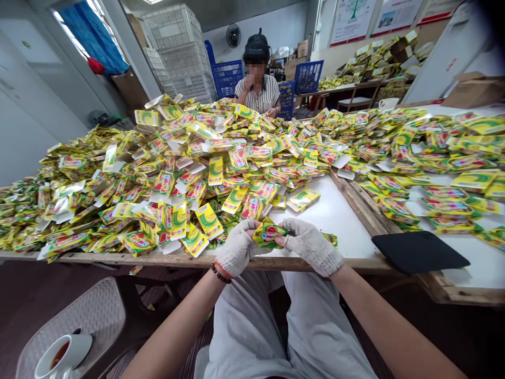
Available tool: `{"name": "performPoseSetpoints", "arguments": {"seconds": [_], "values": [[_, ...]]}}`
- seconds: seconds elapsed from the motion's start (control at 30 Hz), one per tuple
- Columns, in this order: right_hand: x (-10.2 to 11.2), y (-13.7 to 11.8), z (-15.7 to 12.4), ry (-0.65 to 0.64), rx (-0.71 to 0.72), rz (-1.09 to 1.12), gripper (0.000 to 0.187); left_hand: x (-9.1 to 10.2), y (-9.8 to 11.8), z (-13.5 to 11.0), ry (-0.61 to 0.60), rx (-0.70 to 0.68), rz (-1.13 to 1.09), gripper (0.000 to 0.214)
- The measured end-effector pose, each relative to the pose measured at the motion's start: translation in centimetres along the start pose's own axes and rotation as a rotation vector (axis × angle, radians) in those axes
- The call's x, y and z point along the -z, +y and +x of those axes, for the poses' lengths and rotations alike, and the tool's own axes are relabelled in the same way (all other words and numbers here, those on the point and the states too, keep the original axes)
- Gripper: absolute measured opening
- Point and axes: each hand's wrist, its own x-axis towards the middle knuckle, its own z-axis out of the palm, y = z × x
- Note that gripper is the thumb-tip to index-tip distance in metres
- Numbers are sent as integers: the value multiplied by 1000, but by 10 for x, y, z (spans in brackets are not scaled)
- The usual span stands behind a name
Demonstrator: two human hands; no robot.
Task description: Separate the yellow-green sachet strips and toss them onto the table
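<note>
Both my hands wear white knitted gloves that leave the fingertips bare. Between them, at the front edge of the table, is a small green and yellow foil packet (270,235) with a red fruit picture. My left hand (238,248) pinches its left end, and my right hand (311,246) grips its right end. Just beyond lies a heap of yellow and green small cartons (215,171), many with white flaps standing out. Another green packet (330,240) lies partly hidden behind my right hand.
A wooden strip (355,202) divides the white tabletop (335,210). Right of it lie a black flat pad (420,251) and more packages. A person (258,87) sits across the heap. At lower left, a cup of reddish-brown liquid (63,355) stands on a plastic chair (94,310).
</note>
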Motion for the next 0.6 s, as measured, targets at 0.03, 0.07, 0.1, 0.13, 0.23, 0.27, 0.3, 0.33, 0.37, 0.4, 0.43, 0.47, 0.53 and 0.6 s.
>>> {"name": "performPoseSetpoints", "arguments": {"seconds": [0.03, 0.07, 0.1, 0.13, 0.23, 0.27, 0.3, 0.33, 0.37, 0.4, 0.43, 0.47, 0.53, 0.6], "values": [[0, 0, 0, 16, -16, 1, 28, 0, -1, 0, 7, -10, -38, 30], [0, 1, 0, 30, -38, 15, 29, -1, -2, 0, 4, -11, -93, 31], [0, 1, -1, 41, -58, 30, 29, -3, -4, 0, -3, -15, -148, 31], [-1, 2, -1, 49, -75, 43, 30, -5, -6, -1, -6, -24, -182, 30], [-3, 7, -1, 70, -98, 53, 28, -10, -13, -1, 2, -69, -214, 30], [-4, 9, -1, 80, -98, 50, 27, -11, -15, 0, 7, -86, -207, 31], [-5, 11, -1, 97, -100, 56, 27, -11, -19, 1, 11, -95, -197, 31], [-7, 13, -2, 121, -104, 77, 28, -11, -22, 3, 20, -100, -182, 31], [-8, 13, -2, 142, -108, 112, 32, -10, -26, 5, 32, -107, -157, 31], [-9, 13, -2, 151, -112, 153, 39, -9, -29, 7, 48, -119, -119, 31], [-10, 12, -3, 145, -113, 192, 47, -8, -32, 9, 66, -137, -65, 30], [-10, 9, -4, 126, -115, 213, 52, -7, -34, 10, 81, -160, 7, 29], [-10, 5, -3, 90, -126, 184, 49, -6, -32, 12, 85, -224, 221, 27], [-7, 5, -1, 108, -121, 118, 40, -4, -22, 14, 87, -339, 540, 26]]}}
